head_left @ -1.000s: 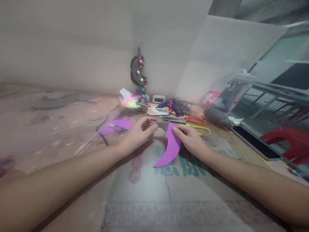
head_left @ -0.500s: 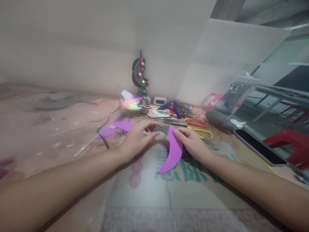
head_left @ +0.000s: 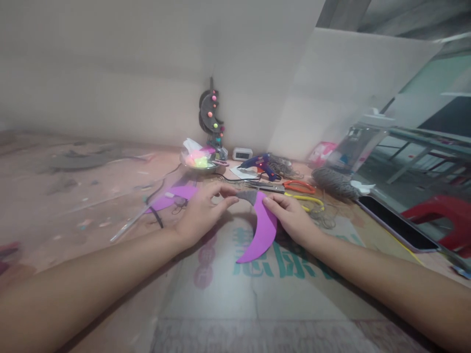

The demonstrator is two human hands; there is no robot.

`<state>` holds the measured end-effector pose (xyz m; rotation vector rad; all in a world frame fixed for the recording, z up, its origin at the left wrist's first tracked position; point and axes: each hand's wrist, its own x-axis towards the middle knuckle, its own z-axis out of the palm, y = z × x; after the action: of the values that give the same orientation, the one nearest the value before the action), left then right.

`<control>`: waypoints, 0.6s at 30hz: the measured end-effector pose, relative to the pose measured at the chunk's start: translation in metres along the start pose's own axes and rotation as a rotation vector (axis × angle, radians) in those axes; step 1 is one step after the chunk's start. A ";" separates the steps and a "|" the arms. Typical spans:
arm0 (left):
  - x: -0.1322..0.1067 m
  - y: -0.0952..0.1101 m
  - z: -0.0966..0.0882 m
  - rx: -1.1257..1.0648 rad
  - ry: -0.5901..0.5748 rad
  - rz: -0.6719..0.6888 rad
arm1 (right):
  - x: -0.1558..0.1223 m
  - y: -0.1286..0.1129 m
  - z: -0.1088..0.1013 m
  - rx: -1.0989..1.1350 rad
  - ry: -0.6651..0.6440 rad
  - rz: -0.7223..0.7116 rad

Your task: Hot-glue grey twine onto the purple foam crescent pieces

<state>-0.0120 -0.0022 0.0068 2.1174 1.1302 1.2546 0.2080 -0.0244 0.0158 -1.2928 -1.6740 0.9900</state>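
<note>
A purple crescent (head_left: 264,233), apparently of craft foam, hangs between my hands above a printed cardboard sheet, its free point toward me. Grey yarn (head_left: 248,195) covers its upper end. My right hand (head_left: 294,215) pinches the crescent's outer edge just beside the yarn-covered part, thumb on the front face. With thumb and index finger, my left hand (head_left: 206,208) closes at the grey tip; whether it grips the tip or a strand of yarn is too fine to tell. Left of that hand lies another purple piece (head_left: 172,198), partly hidden by it.
Scissors with orange handles (head_left: 300,186), yellow-handled scissors (head_left: 312,201) and a blue glue gun (head_left: 263,164) lie beyond my hands. A grey yarn skein (head_left: 333,182) and a phone (head_left: 397,223) are at the right. A bowl of pompoms (head_left: 200,166) stands near a decorated grey moon (head_left: 210,113).
My left thumb and index finger have drawn slightly left at the crescent's grey tip. The right hand keeps its hold, and the whole view has shifted slightly.
</note>
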 end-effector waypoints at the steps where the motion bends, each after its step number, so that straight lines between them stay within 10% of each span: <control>1: 0.000 0.000 0.000 -0.002 0.001 -0.005 | 0.000 0.000 0.000 0.003 -0.005 0.009; 18: 0.007 -0.011 0.005 -0.218 -0.006 -0.199 | 0.002 0.004 0.003 -0.045 -0.062 0.075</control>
<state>-0.0109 0.0096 0.0004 1.8019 1.1166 1.2178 0.2066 -0.0221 0.0111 -1.3759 -1.7144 1.0521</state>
